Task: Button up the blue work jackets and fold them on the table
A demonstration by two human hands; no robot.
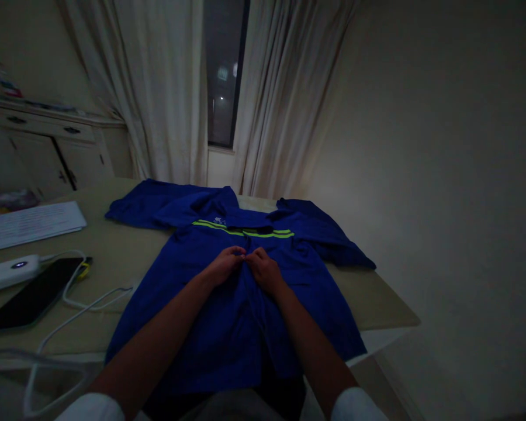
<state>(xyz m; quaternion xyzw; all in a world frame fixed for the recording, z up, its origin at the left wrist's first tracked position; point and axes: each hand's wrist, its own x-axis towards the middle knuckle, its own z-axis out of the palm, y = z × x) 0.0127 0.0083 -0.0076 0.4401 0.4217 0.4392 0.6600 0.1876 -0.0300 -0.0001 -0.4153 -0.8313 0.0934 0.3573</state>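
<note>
A blue shirt (pixel 201 327) with yellow-green chest stripes lies spread flat, front up, on the table (pixel 377 304), sleeves out to both sides. My left hand (pixel 224 264) and my right hand (pixel 265 270) meet at the centre of its front, just below the stripes. Both hands are closed, fingertips pinching the fabric along the shirt's front opening. What exactly sits between the fingertips is too small to make out.
Left of the shirt lie a dark phone (pixel 30 295), a white power bank (pixel 9 272) with white cables (pixel 87 301), and a stack of papers (pixel 28 223). A white cabinet (pixel 48 152) stands at the back left. Curtains (pixel 158 88) frame a dark window.
</note>
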